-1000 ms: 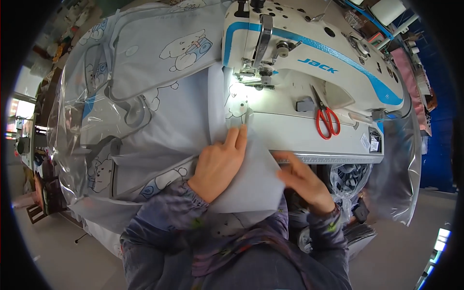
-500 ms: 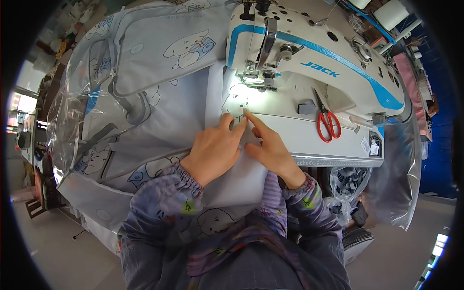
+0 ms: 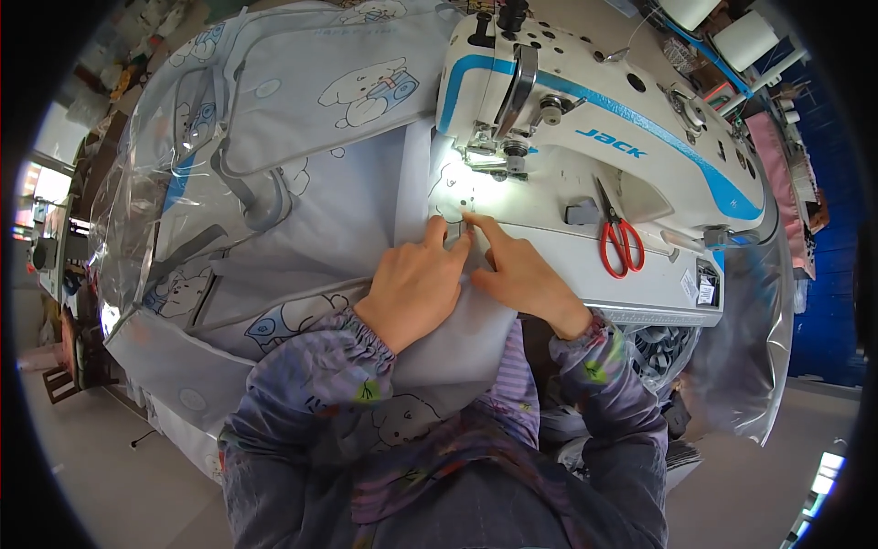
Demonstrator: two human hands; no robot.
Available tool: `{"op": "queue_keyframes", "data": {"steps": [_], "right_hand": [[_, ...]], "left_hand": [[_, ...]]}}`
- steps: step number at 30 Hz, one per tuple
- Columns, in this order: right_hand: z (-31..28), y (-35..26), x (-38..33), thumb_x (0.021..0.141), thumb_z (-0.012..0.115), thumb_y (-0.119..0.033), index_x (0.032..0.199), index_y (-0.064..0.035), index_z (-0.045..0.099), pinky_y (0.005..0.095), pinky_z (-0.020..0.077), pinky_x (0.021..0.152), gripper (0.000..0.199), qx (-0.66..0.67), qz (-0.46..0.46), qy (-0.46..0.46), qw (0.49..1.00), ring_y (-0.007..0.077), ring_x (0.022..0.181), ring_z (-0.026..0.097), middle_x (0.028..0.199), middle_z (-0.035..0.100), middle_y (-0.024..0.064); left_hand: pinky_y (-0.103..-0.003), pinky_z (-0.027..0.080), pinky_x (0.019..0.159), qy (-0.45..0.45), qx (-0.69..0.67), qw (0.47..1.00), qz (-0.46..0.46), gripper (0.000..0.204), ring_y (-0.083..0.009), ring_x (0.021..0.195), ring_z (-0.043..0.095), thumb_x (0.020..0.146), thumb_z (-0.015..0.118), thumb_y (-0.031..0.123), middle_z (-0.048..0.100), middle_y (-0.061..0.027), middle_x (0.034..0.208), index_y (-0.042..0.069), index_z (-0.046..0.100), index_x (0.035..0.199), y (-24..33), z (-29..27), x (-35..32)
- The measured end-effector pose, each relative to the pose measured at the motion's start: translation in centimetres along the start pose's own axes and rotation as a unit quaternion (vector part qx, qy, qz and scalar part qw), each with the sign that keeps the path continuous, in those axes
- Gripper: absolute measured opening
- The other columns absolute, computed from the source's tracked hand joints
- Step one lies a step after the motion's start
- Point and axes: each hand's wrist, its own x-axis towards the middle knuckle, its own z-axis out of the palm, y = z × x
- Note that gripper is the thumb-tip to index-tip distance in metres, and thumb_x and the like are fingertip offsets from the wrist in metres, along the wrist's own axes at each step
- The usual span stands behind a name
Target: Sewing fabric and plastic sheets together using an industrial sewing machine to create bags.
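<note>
A pale grey fabric piece (image 3: pixel 452 187) with a printed cartoon animal lies under the lit needle area (image 3: pixel 498 169) of a white and blue sewing machine (image 3: pixel 572 105). On its near part rests my left hand (image 3: pixel 413 291), open, with fingers stretched forward over the cloth. My right hand (image 3: pixel 526 279) is open beside it, its index fingertip touching the fabric close to the left fingertips. Whatever lies beneath the fingers is hidden. To the right, red-handled scissors (image 3: pixel 622 249) lie on the machine bed, and a small dark grey block (image 3: pixel 581 213) sits next to them.
Large sheets of the same printed fabric (image 3: pixel 343 197) with grey trim spread over the left side, partly under clear plastic (image 3: pixel 128 215). White thread cones (image 3: pixel 743 41) stand at the back right. A clear bag of dark strips (image 3: pixel 666 352) hangs below the machine's front edge.
My right hand's index finger has stretched out further and its wrist has shifted right. My left hand stays on the cloth. The whole view has shifted slightly.
</note>
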Motion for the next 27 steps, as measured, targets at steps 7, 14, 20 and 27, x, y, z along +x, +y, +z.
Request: {"op": "queue_keyframes", "data": {"steps": [7, 14, 20, 27], "right_hand": [[-2.8, 0.1, 2.2, 0.081, 0.059, -0.007, 0.15, -0.0089, 0.04, 0.0319, 0.0338, 0.051, 0.071, 0.093, 0.057, -0.053, 0.993, 0.0104, 0.056, 0.044, 0.064, 0.049, 0.0001], [-4.2, 1.4, 5.0, 0.082, 0.058, -0.006, 0.151, -0.0119, 0.043, 0.0278, 0.0354, 0.053, 0.071, 0.141, 0.056, -0.05, 0.987, 0.0078, 0.059, 0.043, 0.071, 0.051, -0.003], [-4.2, 2.4, 6.6, 0.08, 0.061, -0.01, 0.138, -0.008, 0.061, 0.0345, 0.0441, 0.052, 0.058, 0.017, 0.036, 0.001, 0.999, 0.0155, 0.055, 0.054, 0.062, 0.058, 0.0088], [-3.0, 2.9, 5.2, 0.085, 0.063, -0.007, 0.131, -0.009, 0.068, 0.0275, 0.0419, 0.055, 0.046, 0.034, 0.01, 0.074, 0.997, 0.0077, 0.059, 0.051, 0.066, 0.06, 0.0038]], "left_hand": [[-0.046, 0.055, 0.064, 0.034, 0.02, 0.999, 0.003, 0.038, -0.0332, 0.07, 0.069, 0.086, 0.06, 0.011, 0.058, -0.0183, 0.11, 0.002, 0.062, 0.122, -0.6, -0.3, 2.3], [-0.043, 0.055, 0.064, 0.074, 0.05, 0.996, -0.006, 0.022, -0.0326, 0.071, 0.07, 0.086, 0.059, 0.01, 0.061, -0.0177, 0.104, 0.0, 0.066, 0.104, -1.2, 0.5, 5.0], [-0.039, 0.055, 0.063, 0.118, 0.079, 0.99, -0.021, 0.013, -0.0291, 0.07, 0.071, 0.083, 0.062, 0.01, 0.063, -0.0152, 0.098, 0.002, 0.068, 0.092, -1.2, 0.9, 6.7], [-0.036, 0.056, 0.062, 0.159, 0.11, 0.981, 0.03, 0.006, -0.0248, 0.075, 0.07, 0.078, 0.063, 0.007, 0.064, -0.0111, 0.091, 0.003, 0.067, 0.081, -1.7, 1.7, 5.3]]}}
